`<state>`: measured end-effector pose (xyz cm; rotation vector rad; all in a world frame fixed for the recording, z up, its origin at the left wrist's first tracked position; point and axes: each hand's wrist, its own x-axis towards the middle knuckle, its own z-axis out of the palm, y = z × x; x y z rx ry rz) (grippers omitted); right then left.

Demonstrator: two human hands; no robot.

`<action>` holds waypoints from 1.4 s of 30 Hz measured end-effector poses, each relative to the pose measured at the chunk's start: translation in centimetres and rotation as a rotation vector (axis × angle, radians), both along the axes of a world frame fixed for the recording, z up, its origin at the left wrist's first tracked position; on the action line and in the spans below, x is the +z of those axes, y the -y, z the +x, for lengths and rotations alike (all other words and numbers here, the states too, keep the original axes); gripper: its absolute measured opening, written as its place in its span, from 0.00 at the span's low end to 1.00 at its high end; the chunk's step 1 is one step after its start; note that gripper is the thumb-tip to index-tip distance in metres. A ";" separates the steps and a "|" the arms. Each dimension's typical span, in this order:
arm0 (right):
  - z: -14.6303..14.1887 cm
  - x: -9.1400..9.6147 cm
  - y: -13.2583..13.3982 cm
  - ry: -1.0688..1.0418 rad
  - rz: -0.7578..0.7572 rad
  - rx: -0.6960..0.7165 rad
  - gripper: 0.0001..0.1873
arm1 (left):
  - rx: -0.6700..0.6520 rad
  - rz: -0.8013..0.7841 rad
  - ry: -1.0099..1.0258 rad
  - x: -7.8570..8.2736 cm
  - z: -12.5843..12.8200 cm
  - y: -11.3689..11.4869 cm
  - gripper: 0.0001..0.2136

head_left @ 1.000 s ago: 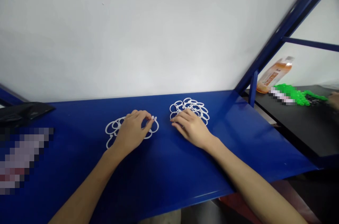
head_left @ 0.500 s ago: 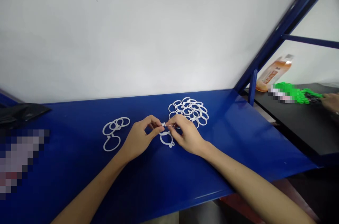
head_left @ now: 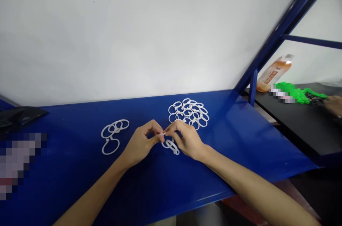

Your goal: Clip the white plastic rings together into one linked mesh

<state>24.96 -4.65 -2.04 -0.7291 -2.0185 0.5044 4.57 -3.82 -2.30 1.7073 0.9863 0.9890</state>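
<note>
My left hand [head_left: 141, 142] and my right hand [head_left: 188, 138] meet above the blue table, fingertips nearly touching. Both pinch a white plastic ring [head_left: 165, 144], whose upper part is hidden by the fingers. Hanging below it, another white ring [head_left: 172, 146] with a small loop at its end leans to the right. Just behind my right hand lies a cluster of linked white rings [head_left: 202, 113]. To the left of my left hand is a smaller group of white rings [head_left: 102, 149], some overlapping.
The blue table [head_left: 149, 194] stands against a white wall, with a black plastic bag [head_left: 22, 115] at its left. Beyond the blue metal frame [head_left: 272, 37] at right are a bottle of orange drink [head_left: 275, 73], green pieces [head_left: 301, 93] and another person's hand [head_left: 333, 105] over a black surface.
My hands have come closer together and slightly lower. The rings beneath the fingers have turned, and a second ring now shows tilted to the right. The view has shifted slightly.
</note>
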 end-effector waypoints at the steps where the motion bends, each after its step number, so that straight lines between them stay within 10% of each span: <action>1: 0.0 0.0 0.1 -0.004 0.006 0.000 0.09 | -0.011 0.007 0.006 0.0 0.0 0.0 0.11; 14: 0.6 0.5 -0.7 0.037 0.080 -0.245 0.07 | -0.069 0.104 -0.301 1.2 0.8 -0.5 0.10; 26: 1.2 0.3 -1.2 0.133 0.080 -0.080 0.17 | 0.009 0.133 -0.360 1.4 1.5 0.1 0.03; 37: 2.3 0.6 -2.0 0.253 -0.038 -0.058 0.13 | 0.380 0.055 -0.005 0.7 0.0 -1.5 0.09; 42: 2.8 1.0 -2.4 0.224 -0.029 -0.092 0.14 | 0.384 0.098 -0.255 0.5 -1.3 -2.5 0.08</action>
